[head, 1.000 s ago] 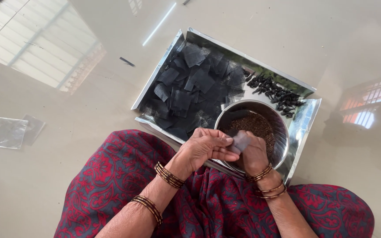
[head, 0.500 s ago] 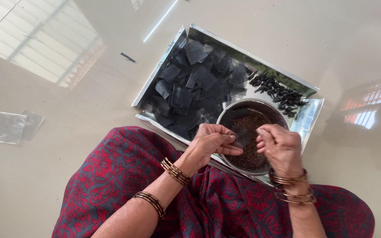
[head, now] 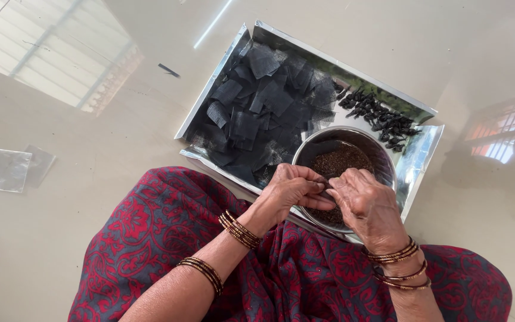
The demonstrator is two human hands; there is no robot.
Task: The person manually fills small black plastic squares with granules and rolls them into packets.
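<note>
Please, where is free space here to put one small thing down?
Bare floor lies beyond the metal tray, and also between the tray and the clear plastic pieces. The tray is crowded: black mesh squares, dark twisted bits, steel bowl under both hands.

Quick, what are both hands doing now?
Left hand: fingers pinched shut over the steel bowl; what it holds cannot be told.
Right hand: curled shut, fingertips meeting the left's.
</note>
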